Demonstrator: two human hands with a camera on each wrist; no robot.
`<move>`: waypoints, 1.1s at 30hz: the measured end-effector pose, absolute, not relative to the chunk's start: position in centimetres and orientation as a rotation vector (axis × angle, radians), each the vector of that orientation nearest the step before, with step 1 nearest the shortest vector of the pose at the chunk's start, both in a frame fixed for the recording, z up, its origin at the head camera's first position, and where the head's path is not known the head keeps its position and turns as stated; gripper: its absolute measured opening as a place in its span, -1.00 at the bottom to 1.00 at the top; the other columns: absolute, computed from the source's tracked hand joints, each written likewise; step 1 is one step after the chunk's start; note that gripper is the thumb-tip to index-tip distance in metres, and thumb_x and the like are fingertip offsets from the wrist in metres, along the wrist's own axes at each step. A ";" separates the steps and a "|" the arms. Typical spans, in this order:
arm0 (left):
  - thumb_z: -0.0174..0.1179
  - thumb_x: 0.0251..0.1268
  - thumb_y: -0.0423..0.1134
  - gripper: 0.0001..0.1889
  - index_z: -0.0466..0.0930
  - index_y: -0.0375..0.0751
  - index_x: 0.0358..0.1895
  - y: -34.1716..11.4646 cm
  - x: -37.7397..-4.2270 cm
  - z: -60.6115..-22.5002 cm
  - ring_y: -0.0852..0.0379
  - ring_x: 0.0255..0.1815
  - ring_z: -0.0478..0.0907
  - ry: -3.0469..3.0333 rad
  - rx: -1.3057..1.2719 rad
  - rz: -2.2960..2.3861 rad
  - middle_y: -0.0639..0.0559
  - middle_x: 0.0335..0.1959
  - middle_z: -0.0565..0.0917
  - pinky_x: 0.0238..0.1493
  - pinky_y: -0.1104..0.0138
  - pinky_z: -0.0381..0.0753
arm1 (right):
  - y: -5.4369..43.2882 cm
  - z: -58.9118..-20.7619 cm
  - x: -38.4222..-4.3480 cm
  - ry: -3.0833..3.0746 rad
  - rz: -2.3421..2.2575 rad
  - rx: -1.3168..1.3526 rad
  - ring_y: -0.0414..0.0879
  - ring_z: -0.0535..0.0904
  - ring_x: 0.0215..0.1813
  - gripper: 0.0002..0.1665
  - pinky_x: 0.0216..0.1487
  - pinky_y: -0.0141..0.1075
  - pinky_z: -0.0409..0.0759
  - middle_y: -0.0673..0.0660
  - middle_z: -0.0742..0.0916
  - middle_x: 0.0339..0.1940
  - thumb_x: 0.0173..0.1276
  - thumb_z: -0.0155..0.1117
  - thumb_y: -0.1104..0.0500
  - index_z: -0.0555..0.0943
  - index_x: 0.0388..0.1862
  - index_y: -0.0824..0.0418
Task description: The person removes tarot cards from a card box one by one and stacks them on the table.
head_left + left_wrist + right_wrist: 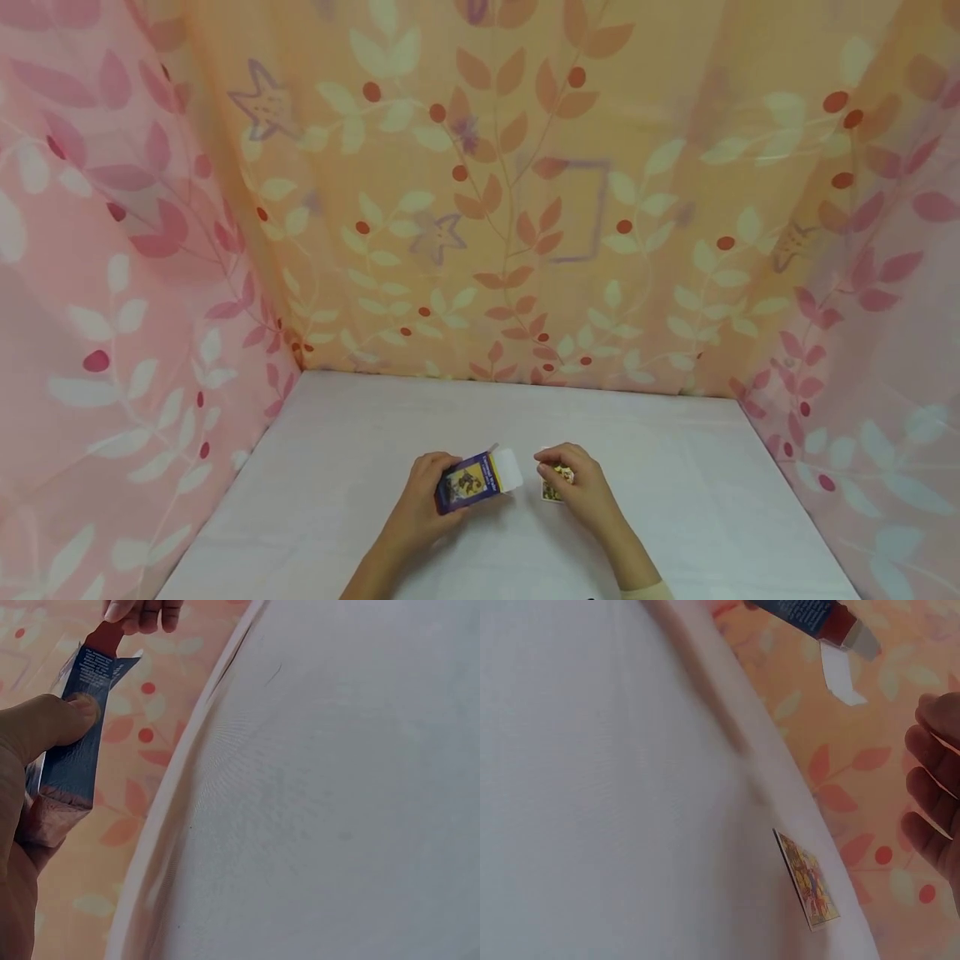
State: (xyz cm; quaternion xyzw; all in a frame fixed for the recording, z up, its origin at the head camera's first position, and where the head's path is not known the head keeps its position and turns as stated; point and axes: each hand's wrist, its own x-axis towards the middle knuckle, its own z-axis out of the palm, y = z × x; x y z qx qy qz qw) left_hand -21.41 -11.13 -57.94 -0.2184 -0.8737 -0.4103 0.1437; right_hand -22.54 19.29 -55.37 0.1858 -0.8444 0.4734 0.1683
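Observation:
My left hand [422, 502] grips a small blue card box [468, 484] with a yellow picture panel. Its thumb presses along the blue side in the left wrist view. The box is tilted, and its white end flap [507, 470] stands open toward the right. A small stack of picture cards [808, 881] lies on the white table beyond the box's open end. Over these cards hovers my right hand [583, 490], partly covering them in the head view. Its fingers [930, 791] are loosely bent with nothing between them, apart from the cards in the right wrist view.
A white cloth covers the table [337, 433]. Patterned curtains stand around it: an orange curtain [510, 250] at the back, a pink curtain [135, 333] on the left and another pink curtain [862, 350] on the right.

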 end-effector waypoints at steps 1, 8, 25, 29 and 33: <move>0.68 -0.16 -0.15 -0.17 0.47 0.12 0.29 -11.1 -21.4 -58.0 0.21 0.28 0.35 -2.518 -0.637 -1.182 0.25 0.21 0.46 0.31 0.05 0.51 | 19.2 -55.3 -22.5 -2.399 1.347 0.530 -0.24 0.63 -0.08 -0.82 -0.04 -0.12 0.67 0.00 0.77 -0.16 0.36 0.44 0.19 0.75 -0.10 -0.03; 0.67 -0.11 -0.11 -0.19 0.45 0.16 0.30 -11.1 -21.4 -58.0 0.19 0.29 0.36 -2.529 -0.687 -1.160 0.24 0.23 0.46 0.29 0.05 0.52 | 18.0 -55.0 -22.0 -2.419 1.386 0.482 -0.27 0.61 -0.12 -0.87 -0.08 -0.29 0.68 -0.18 0.73 -0.19 0.36 0.45 0.18 0.76 -0.13 0.03; 0.68 -0.16 -0.11 -0.19 0.51 0.08 0.28 -10.9 -21.3 -57.9 0.20 0.26 0.37 -2.488 -0.735 -1.090 0.26 0.21 0.49 0.24 0.12 0.55 | 15.8 -55.7 -21.3 -2.487 1.397 0.448 -0.29 0.60 -0.20 -0.85 -0.20 -0.31 0.66 -0.24 0.71 -0.26 0.31 0.49 0.13 0.74 -0.18 -0.09; 0.68 -0.14 -0.11 -0.19 0.50 0.08 0.29 -10.8 -21.1 -57.8 0.20 0.26 0.37 -2.506 -0.735 -1.106 0.25 0.21 0.49 0.25 0.11 0.54 | 15.6 -55.8 -21.2 -2.520 1.373 0.448 -0.30 0.57 -0.23 -0.87 -0.27 -0.40 0.58 -0.24 0.69 -0.28 0.32 0.48 0.12 0.74 -0.18 -0.08; 0.66 -0.11 -0.09 -0.20 0.50 0.08 0.30 -10.9 -21.0 -57.9 0.20 0.27 0.36 -2.535 -0.745 -1.102 0.26 0.21 0.47 0.27 0.11 0.54 | 15.4 -56.1 -21.2 -2.530 1.350 0.458 -0.32 0.54 -0.25 -0.89 -0.29 -0.41 0.54 -0.23 0.68 -0.31 0.32 0.48 0.11 0.75 -0.20 -0.07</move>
